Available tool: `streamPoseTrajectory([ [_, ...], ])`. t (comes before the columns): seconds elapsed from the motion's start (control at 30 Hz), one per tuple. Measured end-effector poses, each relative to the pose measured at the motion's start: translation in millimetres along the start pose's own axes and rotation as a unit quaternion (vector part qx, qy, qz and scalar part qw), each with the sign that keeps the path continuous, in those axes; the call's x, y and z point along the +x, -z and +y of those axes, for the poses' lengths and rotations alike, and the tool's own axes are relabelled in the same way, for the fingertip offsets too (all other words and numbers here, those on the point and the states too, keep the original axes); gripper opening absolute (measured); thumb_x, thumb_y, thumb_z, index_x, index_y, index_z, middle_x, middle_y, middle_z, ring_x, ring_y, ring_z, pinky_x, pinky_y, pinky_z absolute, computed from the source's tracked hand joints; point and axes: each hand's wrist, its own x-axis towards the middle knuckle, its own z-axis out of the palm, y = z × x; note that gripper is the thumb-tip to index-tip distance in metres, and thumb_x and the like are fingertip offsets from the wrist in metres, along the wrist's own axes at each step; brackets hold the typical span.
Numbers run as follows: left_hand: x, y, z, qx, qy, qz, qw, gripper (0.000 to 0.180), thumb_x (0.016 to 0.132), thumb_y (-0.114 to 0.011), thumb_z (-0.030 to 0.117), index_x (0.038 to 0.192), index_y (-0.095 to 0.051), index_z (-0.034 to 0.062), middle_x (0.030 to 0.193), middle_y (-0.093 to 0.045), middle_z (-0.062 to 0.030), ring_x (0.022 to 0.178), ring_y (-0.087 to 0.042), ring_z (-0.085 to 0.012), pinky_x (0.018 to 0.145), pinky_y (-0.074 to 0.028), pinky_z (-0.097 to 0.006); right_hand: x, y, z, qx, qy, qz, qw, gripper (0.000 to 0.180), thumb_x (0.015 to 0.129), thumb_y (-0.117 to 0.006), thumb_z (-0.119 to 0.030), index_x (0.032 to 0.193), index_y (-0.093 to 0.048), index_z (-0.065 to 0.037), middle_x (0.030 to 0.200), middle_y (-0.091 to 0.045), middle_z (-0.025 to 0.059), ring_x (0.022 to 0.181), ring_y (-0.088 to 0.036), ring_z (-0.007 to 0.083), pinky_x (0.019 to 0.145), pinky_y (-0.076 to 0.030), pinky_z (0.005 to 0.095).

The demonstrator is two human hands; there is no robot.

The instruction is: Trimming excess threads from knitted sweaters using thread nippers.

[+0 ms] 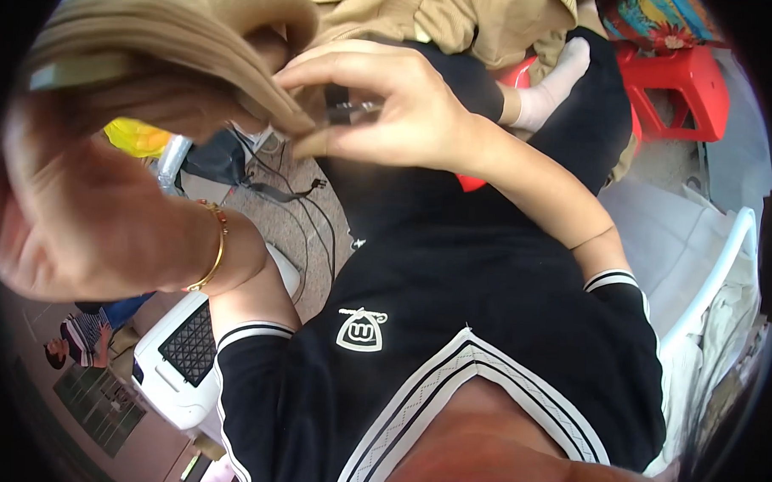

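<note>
Up close, left hand (89, 214) blurred gripping tan knit fabric (163, 55), right hand (382, 105) pinching small dark tool (352, 112), half hidden.

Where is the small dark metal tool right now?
In the head view, upper centre: the tool is pinched in the right hand, its tip against the edge of the tan knit fabric that the left hand holds up.

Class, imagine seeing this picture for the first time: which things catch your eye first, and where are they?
The huge left hand at upper left grips folded tan ribbed fabric, a gold bracelet on its wrist. At top centre the right hand pinches a small dark tool at the fabric's edge. Red stools stand upper right.
</note>
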Motion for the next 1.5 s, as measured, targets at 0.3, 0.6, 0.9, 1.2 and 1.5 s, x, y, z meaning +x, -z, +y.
streamPoseTrajectory([
  [0.3, 23.2, 49.9, -7.7, -0.078, -0.028, 0.089, 0.993, 0.016, 0.088, -0.062, -0.008, 0.104, -0.062, -0.0124, 0.099, -0.069, -0.0220, 0.082, -0.070, -0.0236, 0.078, -0.060, -0.032, 8.4, 99.0, 7.2, 0.125, -0.242, 0.060, 0.960, 0.013, 0.091, -0.063, -0.009, 0.093, -0.070, 0.003, 0.077, -0.069, 0.0071, 0.052, -0.060, 0.0078, 0.050, -0.049, 0.0211],
  [0.6, -134.2, 34.6, -21.5, -0.120, 0.488, -0.129, 0.855, 0.040, 0.084, -0.072, -0.005, 0.119, -0.053, 0.0010, 0.091, -0.060, -0.0004, 0.077, -0.059, -0.0032, 0.066, -0.046, -0.016, 5.0, 155.2, 17.8, -0.179, -0.244, -0.091, 0.949, 0.020, 0.093, -0.065, -0.012, 0.106, -0.071, 0.000, 0.085, -0.068, -0.0015, 0.071, -0.058, 0.0040, 0.062, -0.047, 0.0202],
  [0.9, -161.2, 36.6, -42.5, 0.129, 0.119, -0.164, 0.971, 0.034, 0.078, -0.078, -0.002, 0.110, -0.069, 0.0027, 0.104, -0.059, -0.0101, 0.073, -0.058, -0.0108, 0.067, -0.049, -0.023, -49.0, 119.1, 53.7, -0.127, -0.308, 0.051, 0.941, 0.020, 0.092, -0.067, -0.004, 0.111, -0.068, 0.002, 0.104, -0.070, 0.0029, 0.084, -0.060, 0.0038, 0.074, -0.048, 0.0182],
  [1.2, -162.5, 19.6, -43.1, 0.081, 0.205, -0.185, 0.958, 0.045, 0.071, -0.084, 0.006, 0.114, -0.071, 0.0042, 0.103, -0.060, -0.0051, 0.082, -0.055, -0.0120, 0.072, -0.048, -0.024, -26.4, 81.8, 5.2, -0.212, -0.158, 0.059, 0.962, 0.033, 0.087, -0.068, 0.006, 0.120, -0.063, 0.006, 0.101, -0.063, 0.0037, 0.087, -0.055, 0.0063, 0.082, -0.042, 0.0173],
  [1.5, -161.0, 19.3, -47.4, 0.050, 0.223, -0.193, 0.954, 0.041, 0.076, -0.080, 0.003, 0.116, -0.072, 0.0025, 0.103, -0.063, -0.0063, 0.086, -0.055, -0.0110, 0.076, -0.045, -0.023, -8.9, 42.8, -14.6, -0.210, -0.108, -0.069, 0.969, 0.040, 0.077, -0.071, 0.010, 0.116, -0.064, 0.007, 0.085, -0.058, 0.0028, 0.071, -0.050, 0.0069, 0.064, -0.038, 0.0185],
])
